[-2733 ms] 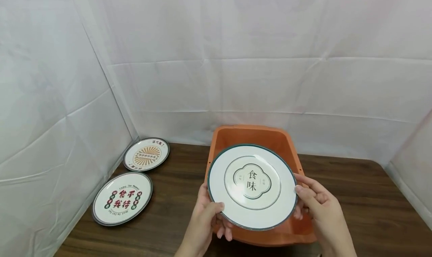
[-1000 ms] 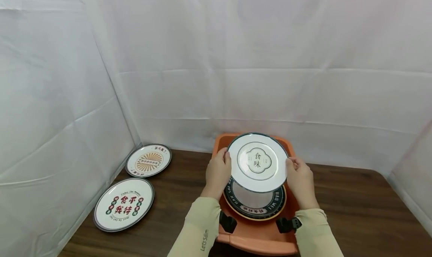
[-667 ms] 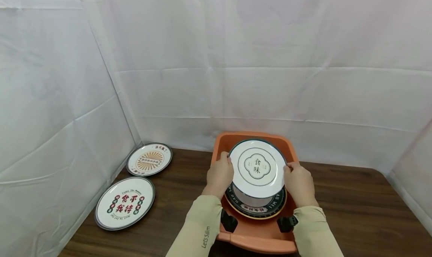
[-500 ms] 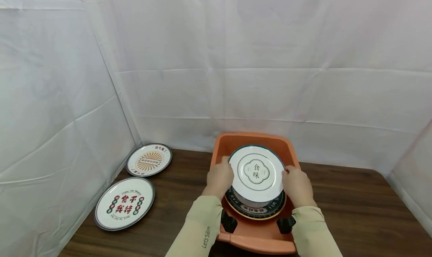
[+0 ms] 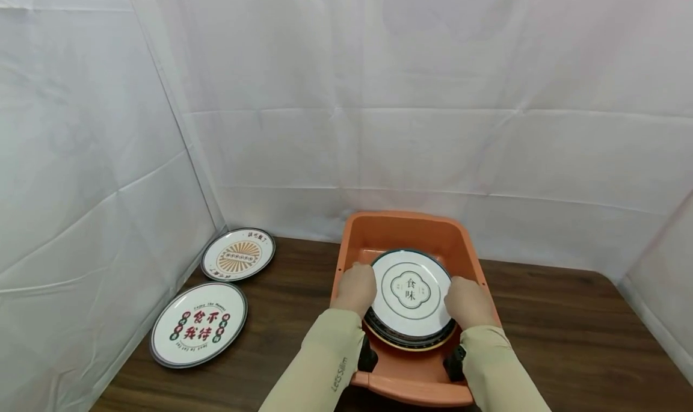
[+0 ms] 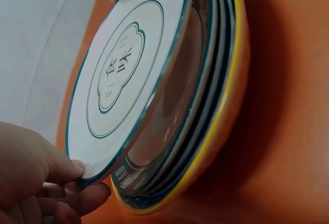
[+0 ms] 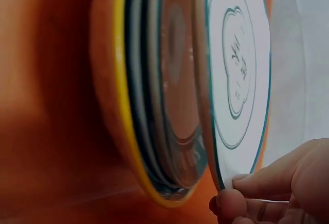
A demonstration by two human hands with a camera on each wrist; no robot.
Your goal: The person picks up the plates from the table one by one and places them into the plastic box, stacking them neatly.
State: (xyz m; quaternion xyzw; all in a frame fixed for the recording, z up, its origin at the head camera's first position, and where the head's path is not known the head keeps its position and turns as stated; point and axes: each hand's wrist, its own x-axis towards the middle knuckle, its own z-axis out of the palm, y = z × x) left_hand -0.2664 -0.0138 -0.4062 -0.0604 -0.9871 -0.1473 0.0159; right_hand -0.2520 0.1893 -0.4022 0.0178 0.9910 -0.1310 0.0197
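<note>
Facing white cloth (image 5: 411,153), hands (image 5: 356,289) (image 5: 470,304) pinch a plate (image 5: 410,292) from opposite sides.

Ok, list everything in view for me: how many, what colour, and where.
table: 1, dark brown, under everything
cloth: count unclear, white, behind the table and at both sides
tub: 1, orange, on the table
plate stack: several, exact count unclear, dark with a yellow bottom rim, inside the tub
held plate: 1, white with a dark green rim, over the plate stack
sunburst plate: 1, white and tan, table's back left
lettered plate: 1, white with red and green print, nearer on the left
wrist devices: 2, black, one below each wrist
sleeves: 2, pale green, on the forearms
hands: 2, bare, pinching opposite edges of the held plate
</note>
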